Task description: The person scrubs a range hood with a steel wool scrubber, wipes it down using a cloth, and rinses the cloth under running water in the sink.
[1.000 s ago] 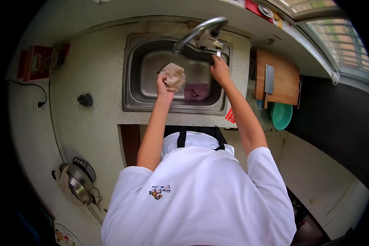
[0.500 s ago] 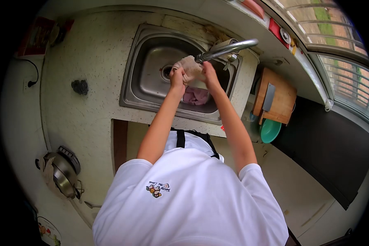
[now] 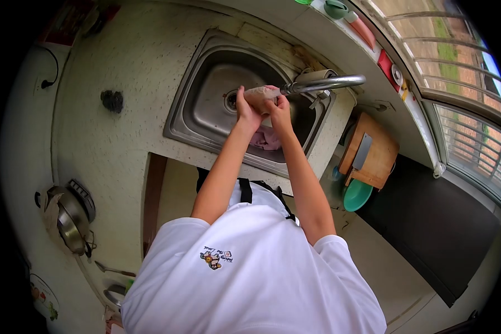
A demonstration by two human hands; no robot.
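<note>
Both hands hold a pale beige cloth over the sink, just under the spout of the curved metal faucet. My left hand grips the cloth's left side, close to the drain. On the right side of the cloth, my right hand is closed with its fingers near the spout. Below the hands a purple-pink cloth lies in the sink, partly hidden by the forearms.
Right of the sink are a wooden board, a cleaver and a green bowl. A dark scrubber lies on the left counter. A metal pan is at the lower left. Bottles line the window ledge.
My right hand has left the faucet handle and taken hold of the beige cloth. Both hands now have it bunched under the spout. The view has turned.
</note>
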